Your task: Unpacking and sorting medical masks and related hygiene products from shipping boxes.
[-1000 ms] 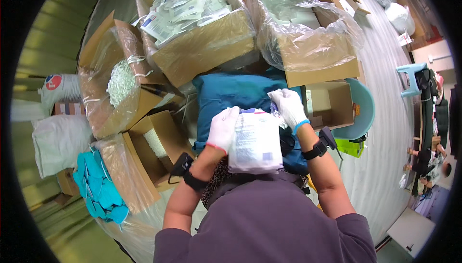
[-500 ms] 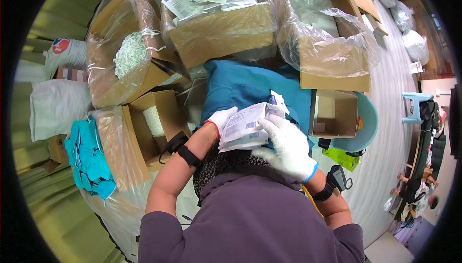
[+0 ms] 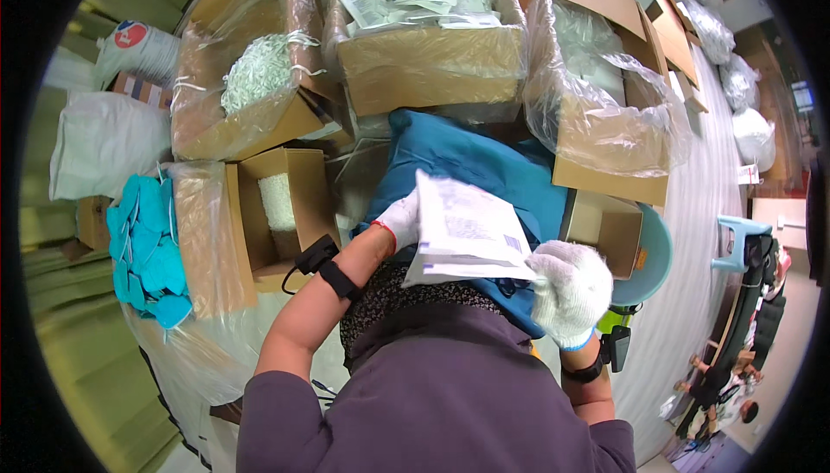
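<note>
Over my lap, a small stack of flat white printed packets point(image 3: 467, 226) is stretched between my two gloved hands. My left hand point(image 3: 404, 219), in a white glove with a red cuff, grips the stack's left edge; its fingers are partly hidden behind the packets. On the other side my right hand point(image 3: 571, 290), in a white knit glove with a blue cuff, is closed on the near right corner. Beneath the packets lies a teal cloth cushion or bundle point(image 3: 467, 149).
Ahead stands a carton point(image 3: 432, 67) heaped with similar packets. A plastic-lined carton point(image 3: 609, 140) is at its right, another carton point(image 3: 203, 49) with white cord-like pieces at its left. Teal masks point(image 3: 149, 252) lie far left. A small carton point(image 3: 605, 226) sits by a light-blue basin point(image 3: 659, 257).
My right hand has moved right and nearer, from lying over the packets to closing on their right corner. The packets now lie broad and tilted between both hands. The view has shifted slightly.
</note>
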A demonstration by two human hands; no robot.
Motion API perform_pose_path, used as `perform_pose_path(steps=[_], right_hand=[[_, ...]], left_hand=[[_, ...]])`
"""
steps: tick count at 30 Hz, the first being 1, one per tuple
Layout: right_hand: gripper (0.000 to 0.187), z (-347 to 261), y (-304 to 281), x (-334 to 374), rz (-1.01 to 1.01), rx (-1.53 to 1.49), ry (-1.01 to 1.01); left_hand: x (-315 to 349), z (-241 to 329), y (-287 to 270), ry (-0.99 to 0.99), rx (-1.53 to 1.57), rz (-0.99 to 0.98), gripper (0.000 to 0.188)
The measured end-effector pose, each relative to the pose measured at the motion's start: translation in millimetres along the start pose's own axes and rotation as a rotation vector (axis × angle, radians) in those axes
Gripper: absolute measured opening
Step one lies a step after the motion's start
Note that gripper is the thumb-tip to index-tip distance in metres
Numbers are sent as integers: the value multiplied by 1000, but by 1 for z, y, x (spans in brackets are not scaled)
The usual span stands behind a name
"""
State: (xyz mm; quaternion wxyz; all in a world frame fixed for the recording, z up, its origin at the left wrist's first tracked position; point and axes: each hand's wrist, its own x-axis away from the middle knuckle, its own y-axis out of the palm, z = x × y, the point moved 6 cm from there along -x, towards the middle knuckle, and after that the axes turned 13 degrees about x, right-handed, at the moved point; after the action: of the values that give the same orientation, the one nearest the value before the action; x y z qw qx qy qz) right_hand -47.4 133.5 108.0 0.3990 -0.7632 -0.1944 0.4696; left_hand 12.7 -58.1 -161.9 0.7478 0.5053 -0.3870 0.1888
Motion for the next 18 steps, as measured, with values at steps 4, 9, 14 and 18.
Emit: perform_pose_path(steps=[4, 9, 14, 18], right_hand=[[11, 15, 5, 9, -67, -54, 157], [28, 28, -9, 9, -7, -155, 300], [35, 39, -21, 12, 19, -198, 436], [30, 54, -21, 26, 49, -338, 613]], left_hand=[[12, 19, 14, 208, -228, -84, 74], [8, 40, 27, 443, -285, -147, 67], [-4, 46, 26, 445, -468, -28, 58], [5, 48, 35, 461, -750, 27, 54]])
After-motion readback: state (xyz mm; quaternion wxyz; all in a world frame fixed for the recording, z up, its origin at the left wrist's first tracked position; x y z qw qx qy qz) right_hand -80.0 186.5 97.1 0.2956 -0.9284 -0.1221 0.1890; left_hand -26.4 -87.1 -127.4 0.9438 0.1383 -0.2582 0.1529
